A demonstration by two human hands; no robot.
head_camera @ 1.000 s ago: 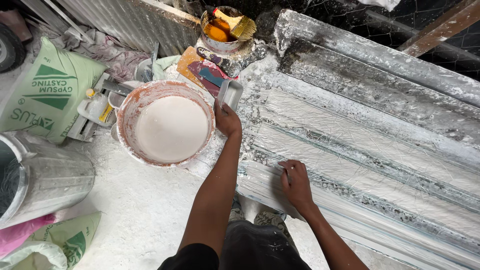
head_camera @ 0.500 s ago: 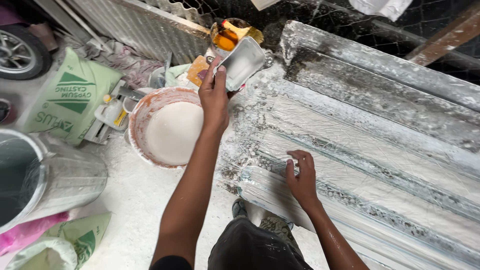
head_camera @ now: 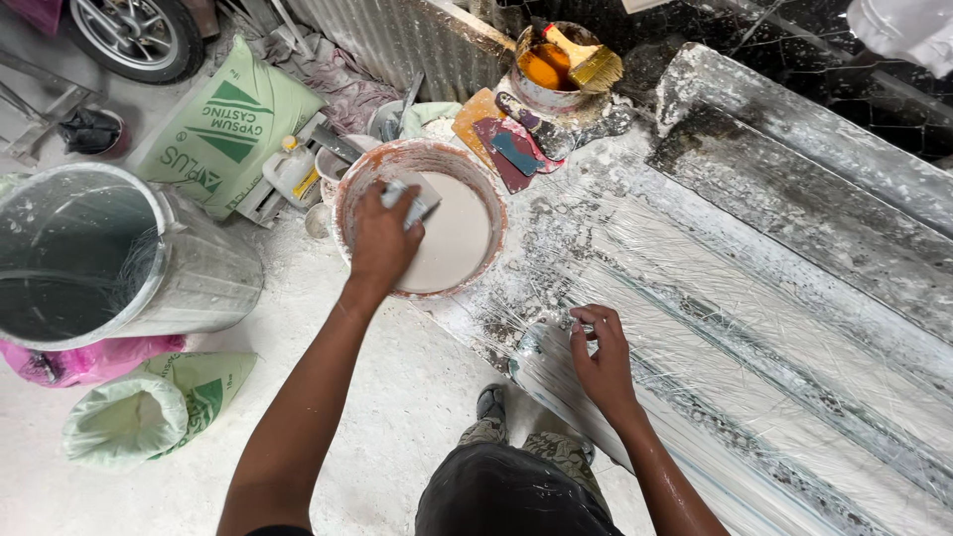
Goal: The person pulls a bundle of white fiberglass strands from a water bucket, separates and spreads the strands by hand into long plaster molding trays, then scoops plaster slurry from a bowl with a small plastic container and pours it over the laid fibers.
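**Over the basin rim: scoop load in progress**

Along the right side, the long ribbed mould [head_camera: 794,328] takes up most of the view, lined with glossy fibre strands and crusted white at its edges. Big grey bin [head_camera: 109,258] stands at far left, well apart from the work. Green plaster sack [head_camera: 223,124] lies behind it, near the basin.

Basin [head_camera: 422,164] of white plaster mix sits on the floor, touching the mould's near-left corner.

Left hand [head_camera: 382,243] is closed around a small flat scoop [head_camera: 412,199], dipped over the basin's left rim into the mix. Right hand [head_camera: 601,357] rests on the mould's near edge, fingers curled and pinching at the fibre layer; can't tell if it grips anything else.

Pot with brush [head_camera: 566,65] stands past the basin's far rim, coloured scrapers [head_camera: 511,149] beside it.

My read for a clean scoop:
- take a modest load, level it, so nothing drips across the gap
- keep the scoop flat on the lift
- right hand should pin the strands so wet mix doesn't drag them
- spilled powder on the floor looks slippery
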